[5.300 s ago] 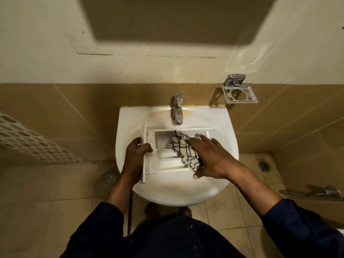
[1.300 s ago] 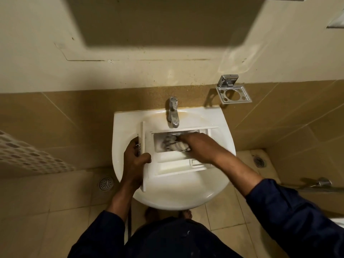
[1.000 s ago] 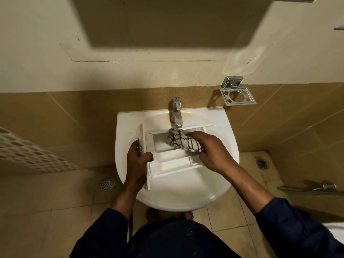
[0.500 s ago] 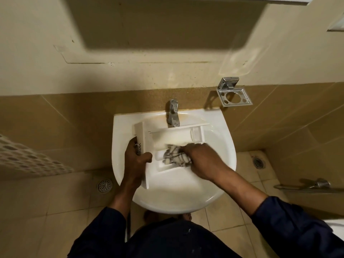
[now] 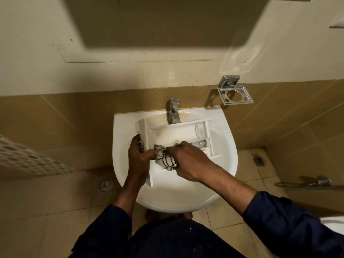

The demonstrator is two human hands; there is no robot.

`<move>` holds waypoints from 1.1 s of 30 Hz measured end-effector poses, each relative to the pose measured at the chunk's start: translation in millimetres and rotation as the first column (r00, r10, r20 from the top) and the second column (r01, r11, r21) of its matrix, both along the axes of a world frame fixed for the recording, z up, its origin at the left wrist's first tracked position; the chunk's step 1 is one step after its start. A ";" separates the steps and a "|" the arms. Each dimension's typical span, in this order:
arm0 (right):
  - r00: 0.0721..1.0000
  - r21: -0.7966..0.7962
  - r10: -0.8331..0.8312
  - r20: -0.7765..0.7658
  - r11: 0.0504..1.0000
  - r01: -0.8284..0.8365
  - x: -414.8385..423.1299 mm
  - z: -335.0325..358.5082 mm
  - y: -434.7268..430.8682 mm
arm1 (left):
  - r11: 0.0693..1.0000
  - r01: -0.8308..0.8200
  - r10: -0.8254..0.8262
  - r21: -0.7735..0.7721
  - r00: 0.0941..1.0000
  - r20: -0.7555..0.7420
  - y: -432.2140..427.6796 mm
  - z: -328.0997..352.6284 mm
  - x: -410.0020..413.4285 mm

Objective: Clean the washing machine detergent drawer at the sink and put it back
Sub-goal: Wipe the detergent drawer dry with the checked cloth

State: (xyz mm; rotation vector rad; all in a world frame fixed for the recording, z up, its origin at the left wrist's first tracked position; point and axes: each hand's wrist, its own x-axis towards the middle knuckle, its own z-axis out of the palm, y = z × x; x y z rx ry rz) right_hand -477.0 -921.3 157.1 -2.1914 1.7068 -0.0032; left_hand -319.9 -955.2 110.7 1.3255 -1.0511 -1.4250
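White detergent drawer (image 5: pixel 178 133) tilted over the white sink (image 5: pixel 223 164) below the tap (image 5: pixel 174 113), left hand (image 5: pixel 138 157) gripping its front panel, right hand (image 5: pixel 188 162) clenched round a checked cloth (image 5: pixel 165 161) pressed inside it

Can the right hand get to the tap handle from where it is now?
Probably yes. The right hand is bunched on the checked cloth in the drawer; the tap stands just beyond, with only the drawer's low far wall between.

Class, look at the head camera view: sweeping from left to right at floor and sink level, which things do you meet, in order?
Round floor drain → left hand → checked cloth → right hand → second floor drain → chrome fitting at the right edge.
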 end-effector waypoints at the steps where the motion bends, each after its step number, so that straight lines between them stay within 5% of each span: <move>1: 0.999 0.015 -0.013 -0.037 1.000 0.013 -3.8 1.3 -1.7 | 1.000 0.013 -0.013 -0.001 1.000 0.007 0.9 0.4 0.1; 7: 0.950 -0.011 -0.152 -0.273 0.988 0.155 -18.8 -0.4 -4.0 | 0.999 0.046 -0.045 -0.024 0.998 0.042 0.3 3.3 0.5; 17: 1.000 -0.034 -0.010 0.028 0.999 0.011 4.3 0.8 -8.4 | 0.999 0.037 -0.036 -0.040 0.999 0.024 -9.5 6.9 1.6; 24: 0.980 -0.036 -0.137 -0.141 0.990 0.133 -24.9 1.5 -9.4 | 0.999 0.013 -0.011 -0.043 0.999 0.049 -8.8 2.9 8.8; 28: 0.972 -0.058 -0.204 0.114 0.976 0.212 -11.2 2.4 -1.1 | 0.998 -0.060 0.060 -0.006 0.998 0.006 -15.6 0.0 9.7; 30: 0.961 -0.120 -0.138 0.238 0.978 0.170 -2.6 4.4 7.2 | 0.994 -0.098 0.098 0.038 0.995 -0.004 -18.8 -3.9 9.5; 33: 0.985 -0.155 0.036 0.170 0.988 -0.010 14.2 -0.5 22.6 | 0.989 -0.114 0.116 0.097 0.993 -0.014 -22.9 -4.4 6.6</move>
